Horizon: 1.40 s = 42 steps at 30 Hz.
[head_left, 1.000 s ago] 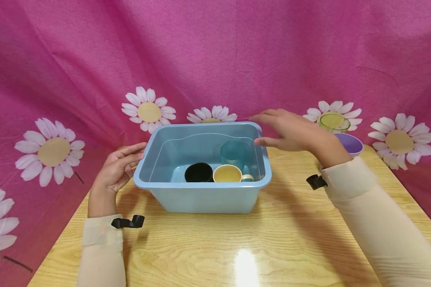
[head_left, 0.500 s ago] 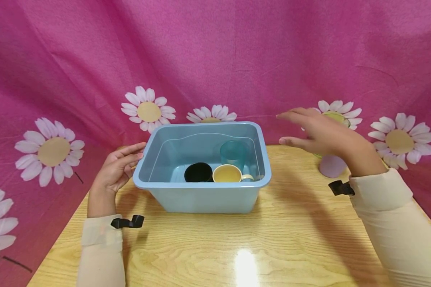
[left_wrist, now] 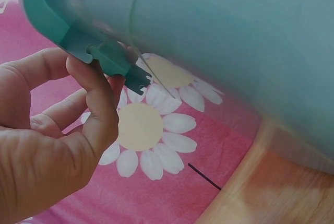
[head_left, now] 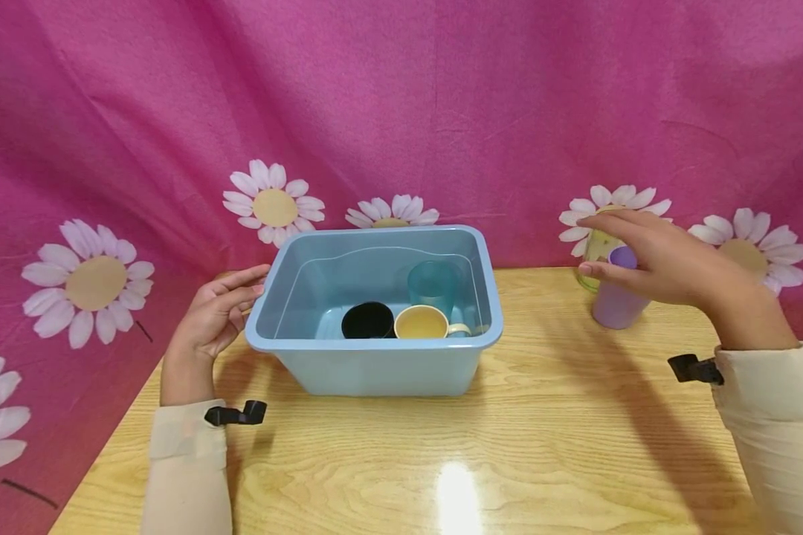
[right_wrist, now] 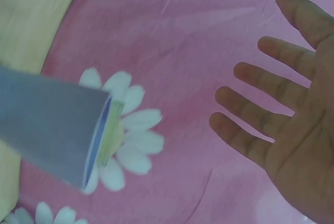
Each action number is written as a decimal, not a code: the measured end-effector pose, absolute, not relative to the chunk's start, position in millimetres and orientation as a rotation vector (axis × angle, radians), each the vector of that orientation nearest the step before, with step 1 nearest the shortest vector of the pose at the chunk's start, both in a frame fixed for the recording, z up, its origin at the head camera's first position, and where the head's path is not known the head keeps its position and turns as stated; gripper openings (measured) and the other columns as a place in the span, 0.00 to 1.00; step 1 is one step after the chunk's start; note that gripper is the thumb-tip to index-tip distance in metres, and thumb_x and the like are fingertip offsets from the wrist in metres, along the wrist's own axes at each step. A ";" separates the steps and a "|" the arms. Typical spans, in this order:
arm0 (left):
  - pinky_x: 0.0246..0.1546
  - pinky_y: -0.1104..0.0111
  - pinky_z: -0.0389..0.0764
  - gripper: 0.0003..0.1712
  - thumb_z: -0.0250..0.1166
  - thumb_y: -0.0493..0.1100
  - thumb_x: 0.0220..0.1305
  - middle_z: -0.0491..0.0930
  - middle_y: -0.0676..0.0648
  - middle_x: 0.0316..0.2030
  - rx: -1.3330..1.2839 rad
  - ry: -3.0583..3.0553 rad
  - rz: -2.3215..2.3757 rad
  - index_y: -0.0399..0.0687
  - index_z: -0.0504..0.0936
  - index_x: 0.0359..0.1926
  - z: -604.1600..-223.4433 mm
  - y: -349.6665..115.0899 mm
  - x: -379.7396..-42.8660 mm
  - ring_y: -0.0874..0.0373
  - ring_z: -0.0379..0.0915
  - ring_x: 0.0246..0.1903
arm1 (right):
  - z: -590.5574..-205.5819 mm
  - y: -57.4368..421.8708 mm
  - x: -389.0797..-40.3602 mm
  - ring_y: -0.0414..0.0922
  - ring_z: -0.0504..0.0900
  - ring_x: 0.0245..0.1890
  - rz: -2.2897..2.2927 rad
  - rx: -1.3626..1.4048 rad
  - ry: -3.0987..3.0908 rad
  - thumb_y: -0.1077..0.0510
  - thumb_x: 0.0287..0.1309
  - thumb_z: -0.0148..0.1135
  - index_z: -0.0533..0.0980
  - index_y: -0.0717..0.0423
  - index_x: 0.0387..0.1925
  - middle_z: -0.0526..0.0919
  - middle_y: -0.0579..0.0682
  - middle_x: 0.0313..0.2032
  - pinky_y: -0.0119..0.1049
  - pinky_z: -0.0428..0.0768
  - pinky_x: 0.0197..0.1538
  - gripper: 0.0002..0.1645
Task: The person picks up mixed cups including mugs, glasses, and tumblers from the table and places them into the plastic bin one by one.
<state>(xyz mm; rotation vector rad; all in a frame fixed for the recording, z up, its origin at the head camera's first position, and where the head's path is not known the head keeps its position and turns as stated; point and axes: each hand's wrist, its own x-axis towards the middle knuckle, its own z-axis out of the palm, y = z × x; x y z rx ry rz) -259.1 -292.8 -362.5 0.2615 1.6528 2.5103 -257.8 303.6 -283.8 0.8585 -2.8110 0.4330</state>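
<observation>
My left hand (head_left: 210, 316) holds the left rim of a light blue plastic tub (head_left: 388, 370). In the left wrist view its thumb and bent fingers meet at the tub's rim (left_wrist: 68, 36). Inside the tub stand a black cup (head_left: 368, 321), a yellow mug (head_left: 420, 323) with a pale handle, and a see-through teal cup (head_left: 431, 282). My right hand (head_left: 676, 260) hovers with spread fingers by a tall purple cup (head_left: 617, 306), partly covering it. Behind that is a see-through yellow-green cup (head_left: 590, 260). The right wrist view shows the palm apart from the purple cup (right_wrist: 52, 122).
The wooden table (head_left: 348, 468) bears the tub near its back edge. A pink cloth (head_left: 401, 104) with large white daisies hangs behind and on the left side. Black camera straps (head_left: 237, 414) sit on both sleeved wrists.
My right hand has moved right, from above the tub's right rim to beside the purple and yellow-green cups. The left hand and the tub have stayed in place.
</observation>
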 end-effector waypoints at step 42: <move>0.38 0.68 0.88 0.19 0.55 0.25 0.73 0.88 0.47 0.45 0.283 1.663 2.506 0.42 0.87 0.54 -363.1 -292.9 -259.0 0.57 0.88 0.37 | -354.0 379.4 -270.3 0.71 0.67 0.60 0.316 0.677 -2.856 0.46 0.57 0.75 0.65 0.55 0.73 0.67 0.71 0.65 0.67 0.64 0.58 0.48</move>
